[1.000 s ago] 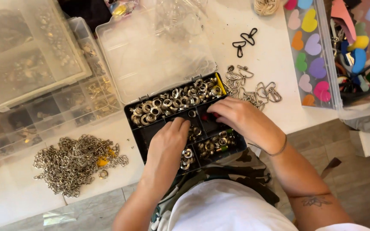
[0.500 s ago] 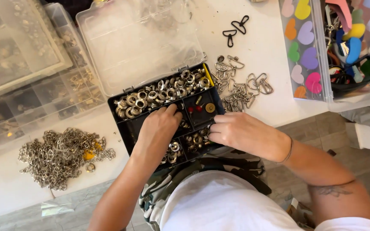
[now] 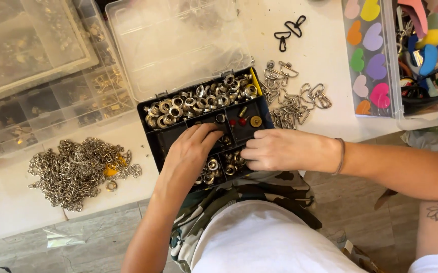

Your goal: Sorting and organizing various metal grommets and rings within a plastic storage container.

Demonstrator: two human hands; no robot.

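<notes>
Two hands are down in the black compartment case (image 3: 154, 132) that sits at the near edge of the white counter (image 3: 325, 60), its clear lid (image 3: 178, 45) thrown back behind it. My left hand (image 3: 191, 149) lies palm-down over the middle compartments, fingers curled and their tips dipped into a small cell just below the long back row of silver eyelets (image 3: 199, 103); I think it is pinching or raking at something there, but the fingertips hide whatever they have, so I cannot tell if it holds a piece. My right hand (image 3: 279, 150) rests at the case's right front corner, fingers folded inward against the rim and the front cell of mixed rings (image 3: 229, 164); it reads as bracing the case, closed loosely on nothing I can make out.

I judge the step in hand to be picking small hardware out of the case, with one hand sorting and the other steadying. The next move calls for a fine pinch on a single eyelet or washer and a clean lift clear of the dividers, without tipping the case, which overhangs the counter edge toward my lap.

Right of the case lies a heap of silver swivel clasps (image 3: 295, 101), with two black clasps (image 3: 290, 31) farther back. Left of it a pile of silver chain (image 3: 75, 169) lies on the counter, near a clear divided organiser (image 3: 52, 101). A clear box of coloured heart shapes (image 3: 365, 55) stands at the right
</notes>
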